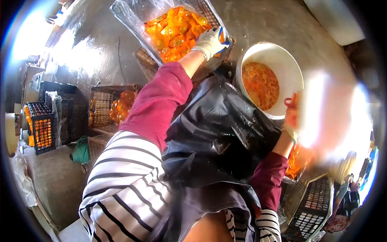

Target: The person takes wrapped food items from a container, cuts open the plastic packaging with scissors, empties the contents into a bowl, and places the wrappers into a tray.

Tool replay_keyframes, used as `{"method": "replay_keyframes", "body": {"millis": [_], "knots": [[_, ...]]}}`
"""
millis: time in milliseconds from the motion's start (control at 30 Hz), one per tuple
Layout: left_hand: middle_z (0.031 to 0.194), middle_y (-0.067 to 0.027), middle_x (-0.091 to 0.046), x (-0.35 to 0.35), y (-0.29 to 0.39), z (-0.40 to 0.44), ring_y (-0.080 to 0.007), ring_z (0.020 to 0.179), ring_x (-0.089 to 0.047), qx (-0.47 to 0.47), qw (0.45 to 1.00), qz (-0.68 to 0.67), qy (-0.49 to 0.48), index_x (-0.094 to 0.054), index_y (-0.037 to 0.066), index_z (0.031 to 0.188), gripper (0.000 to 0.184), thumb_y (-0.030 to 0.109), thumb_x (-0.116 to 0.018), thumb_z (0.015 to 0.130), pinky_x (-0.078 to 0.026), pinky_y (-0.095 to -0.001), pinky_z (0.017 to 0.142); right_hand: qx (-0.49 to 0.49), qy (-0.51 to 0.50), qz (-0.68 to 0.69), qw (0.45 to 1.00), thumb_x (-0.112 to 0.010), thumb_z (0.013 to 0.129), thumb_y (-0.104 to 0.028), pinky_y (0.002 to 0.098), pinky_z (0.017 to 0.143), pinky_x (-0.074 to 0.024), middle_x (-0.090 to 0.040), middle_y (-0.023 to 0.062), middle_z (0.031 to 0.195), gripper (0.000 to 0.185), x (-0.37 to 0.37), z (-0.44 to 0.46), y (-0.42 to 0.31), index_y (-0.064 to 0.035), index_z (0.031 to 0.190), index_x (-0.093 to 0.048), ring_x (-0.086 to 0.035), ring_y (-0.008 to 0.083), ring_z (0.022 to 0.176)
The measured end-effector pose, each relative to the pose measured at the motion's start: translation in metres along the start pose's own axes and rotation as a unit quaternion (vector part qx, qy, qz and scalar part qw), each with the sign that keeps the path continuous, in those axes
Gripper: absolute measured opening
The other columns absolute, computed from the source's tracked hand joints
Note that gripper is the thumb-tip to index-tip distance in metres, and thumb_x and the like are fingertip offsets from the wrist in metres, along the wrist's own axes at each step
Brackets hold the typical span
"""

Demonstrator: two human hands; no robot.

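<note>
My left hand (209, 42), in a white glove with blue on the fingers, is closed around the near right rim of a plastic-lined crate (226, 25). Inside the clear liner lies a heap of shiny orange pieces (175, 32). My right hand (291, 127) is beside the right rim of a white bucket (288, 60), closed on a red thing with a loop (288, 102); glare and blur hide the rest of it. Orange pieces in liquid (260, 85) lie in the bucket. A black apron (217, 133) covers my lap, between crate and bucket.
At left stand a crate (100, 107) with bagged orange pieces, stacked black crates (42, 129) and a green object (80, 150). Another bag of orange pieces (296, 161) and a black crate (312, 205) are at right. The concrete floor (121, 44) looks wet.
</note>
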State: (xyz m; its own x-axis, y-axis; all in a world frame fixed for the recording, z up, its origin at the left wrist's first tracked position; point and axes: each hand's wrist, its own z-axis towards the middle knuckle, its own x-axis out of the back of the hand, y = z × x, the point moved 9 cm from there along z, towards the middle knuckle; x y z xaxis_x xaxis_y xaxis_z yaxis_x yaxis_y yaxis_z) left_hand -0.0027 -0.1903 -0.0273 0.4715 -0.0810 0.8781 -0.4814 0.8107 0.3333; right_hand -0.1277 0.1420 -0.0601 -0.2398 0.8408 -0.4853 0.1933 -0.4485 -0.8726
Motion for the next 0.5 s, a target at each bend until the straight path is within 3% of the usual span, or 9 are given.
{"method": "replay_keyframes", "body": {"millis": [100,167,233,300,367,400,433,467,500], "knots": [[0.089,-0.0138,-0.043,-0.001,0.005,0.006,-0.0262,0.078,-0.045,-0.01,0.984,0.116,-0.132,-0.037,0.011,0.1,0.048,0.035,-0.05,0.06,-0.035,-0.0329,0.067,0.001,-0.054,0.096,0.994,-0.044,0.066,-0.021,0.0259,0.053,-0.0367,-0.047,0.0085,0.074,0.031,0.002,0.006,-0.004,0.0004,0.088,-0.04,-0.045,0.0163,0.064],[0.094,-0.0146,-0.042,-0.023,-0.011,0.01,-0.0252,0.082,-0.045,0.011,0.969,0.152,-0.195,-0.04,0.01,0.097,0.04,0.028,-0.046,0.062,-0.035,-0.0326,0.069,-0.004,-0.097,0.138,0.986,-0.043,0.066,-0.024,0.0281,0.055,-0.0362,-0.046,0.0074,0.074,0.032,-0.003,0.012,-0.005,0.0,0.088,-0.04,-0.044,0.0165,0.067],[0.082,-0.0146,-0.049,-0.088,-0.032,0.018,-0.0244,0.074,-0.049,0.029,0.97,0.137,-0.2,-0.05,0.01,0.085,0.024,0.016,-0.041,0.064,-0.039,-0.0328,0.063,-0.009,-0.127,0.17,0.977,-0.043,0.065,-0.026,0.0303,0.058,-0.0356,-0.045,0.0063,0.075,0.034,-0.002,0.02,-0.006,-0.0005,0.088,-0.04,-0.043,0.0168,0.071],[0.075,-0.0122,-0.052,-0.088,-0.025,0.022,-0.0244,0.07,-0.051,0.012,0.973,0.127,-0.192,-0.054,0.007,0.072,0.018,0.014,-0.04,0.063,-0.04,-0.0341,0.06,-0.03,-0.105,0.191,0.976,-0.041,0.066,-0.027,0.031,0.065,-0.0349,-0.045,0.0072,0.077,0.036,0.024,0.034,0.011,0.0009,0.088,-0.04,-0.043,0.0172,0.073],[0.079,-0.0144,-0.05,-0.139,-0.062,0.034,-0.0255,0.075,-0.048,-0.023,0.987,-0.042,-0.156,-0.052,0.007,0.079,0.021,0.014,-0.039,0.063,-0.038,-0.0319,0.065,-0.047,-0.067,0.218,0.973,-0.041,0.067,-0.027,0.0311,0.067,-0.0342,-0.046,0.0085,0.079,0.036,0.02,0.038,0.018,0.0018,0.088,-0.041,-0.044,0.018,0.075],[0.08,-0.0154,-0.049,-0.131,-0.065,0.03,-0.024,0.075,-0.048,0.016,0.979,0.034,-0.199,-0.05,0.007,0.082,0.023,0.019,-0.043,0.063,-0.037,-0.0305,0.066,-0.055,-0.051,0.229,0.97,-0.041,0.067,-0.027,0.0312,0.069,-0.0339,-0.046,0.0091,0.081,0.036,0.015,0.037,0.021,0.0023,0.088,-0.041,-0.044,0.0184,0.076],[0.074,-0.0112,-0.052,-0.142,-0.093,0.031,-0.0241,0.069,-0.049,0.129,0.959,-0.142,-0.207,-0.051,0.007,0.079,0.02,0.021,-0.046,0.065,-0.038,-0.0302,0.066,-0.063,-0.039,0.236,0.969,-0.041,0.068,-0.027,0.0312,0.07,-0.0335,-0.046,0.0097,0.082,0.036,0.011,0.036,0.023,0.0027,0.088,-0.041,-0.044,0.0187,0.077],[0.078,-0.0087,-0.051,-0.135,-0.105,0.015,-0.0242,0.073,-0.048,0.277,0.844,-0.417,-0.19,-0.05,0.009,0.081,0.02,0.02,-0.046,0.066,-0.038,-0.0325,0.067,-0.072,-0.03,0.238,0.968,-0.041,0.068,-0.026,0.0313,0.071,-0.0332,-0.046,0.0103,0.083,0.036,0.007,0.034,0.025,0.0032,0.088,-0.041,-0.044,0.0191,0.078],[0.082,-0.0063,-0.05,-0.129,-0.104,-0.004,-0.0242,0.076,-0.046,0.394,0.635,-0.647,-0.153,-0.049,0.01,0.084,0.019,0.02,-0.046,0.067,-0.038,-0.0349,0.069,-0.081,-0.022,0.243,0.966,-0.041,0.069,-0.026,0.0314,0.073,-0.0328,-0.046,0.0109,0.084,0.036,0.004,0.031,0.024,0.0036,0.089,-0.041,-0.044,0.0195,0.079]]}}
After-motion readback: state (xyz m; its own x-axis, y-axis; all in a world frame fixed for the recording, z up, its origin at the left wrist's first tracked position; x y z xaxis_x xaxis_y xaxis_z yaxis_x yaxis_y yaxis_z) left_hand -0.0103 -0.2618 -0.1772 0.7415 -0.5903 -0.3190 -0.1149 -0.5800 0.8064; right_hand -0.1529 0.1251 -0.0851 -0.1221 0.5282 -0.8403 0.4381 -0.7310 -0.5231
